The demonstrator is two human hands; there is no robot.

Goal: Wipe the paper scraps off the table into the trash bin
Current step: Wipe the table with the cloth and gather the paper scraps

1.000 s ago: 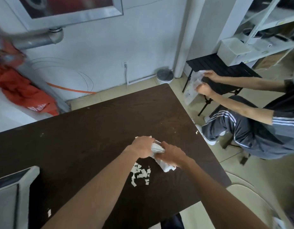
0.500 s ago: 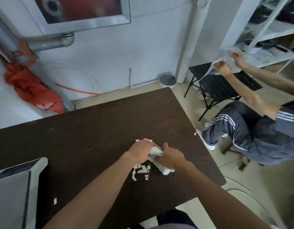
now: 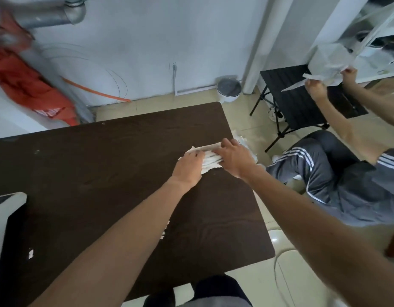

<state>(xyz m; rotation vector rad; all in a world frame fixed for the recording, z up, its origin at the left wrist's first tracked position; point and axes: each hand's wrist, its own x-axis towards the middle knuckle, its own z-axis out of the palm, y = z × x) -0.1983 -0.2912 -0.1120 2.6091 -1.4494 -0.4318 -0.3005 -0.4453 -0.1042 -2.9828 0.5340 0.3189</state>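
A folded white cloth [image 3: 210, 161] lies on the dark brown table [image 3: 92, 173], close to its right edge. My left hand [image 3: 188, 168] grips its near left end. My right hand [image 3: 233, 158] presses down on its right end, where the cloth reaches past the table edge. A single paper scrap [image 3: 31, 254] lies near the front left. A few white bits [image 3: 166, 227] peek out beside my left forearm; the rest of the scrap pile is hidden. The round white trash bin [image 3: 229, 90] with a grey lid stands on the floor by the wall, beyond the table's far right corner.
A person in grey striped trousers [image 3: 338, 180] sits just right of the table, holding white paper [image 3: 324, 63] up over a black folding table [image 3: 298, 96]. A white-framed device [image 3: 5, 209] sits at the table's left edge. Orange fabric [image 3: 29, 85] hangs at the far left.
Both hands slid the cloth away from me toward the table's right edge, and the scrap pile went out of sight under my arms. The seated person lifted the paper higher.
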